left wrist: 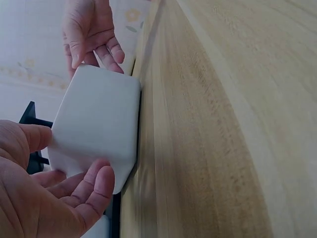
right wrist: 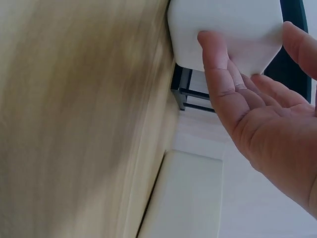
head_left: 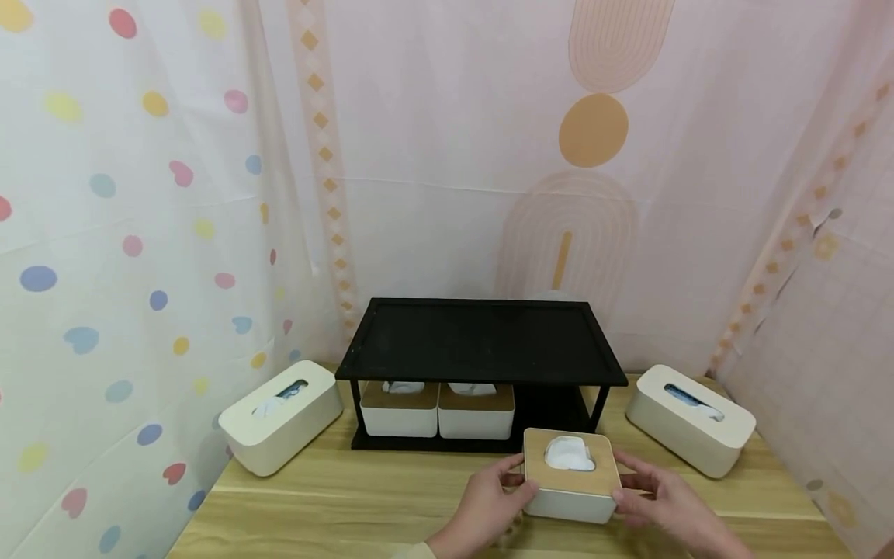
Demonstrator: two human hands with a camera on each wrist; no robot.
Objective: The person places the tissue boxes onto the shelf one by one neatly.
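A square white tissue box (head_left: 569, 481) with a wood-coloured lid and a white tissue in its slot is held between both hands, in front of the black shelf's right part. At its left side my left hand (head_left: 485, 505) grips it, thumb at the near corner and fingers along the side. From the opposite side my right hand (head_left: 663, 501) grips it, thumb near the front corner. In the left wrist view the white box (left wrist: 99, 114) appears close to the wooden table. Two similar tissue boxes, a left one (head_left: 400, 421) and a right one (head_left: 476, 423), stand side by side in the shelf.
The low black shelf (head_left: 482, 341) stands on the wooden table (head_left: 314, 505) before a curtain. A long white tissue box (head_left: 282, 419) lies angled left of it, and another long tissue box (head_left: 687, 423) lies angled on the right. Patterned curtains hang on both sides.
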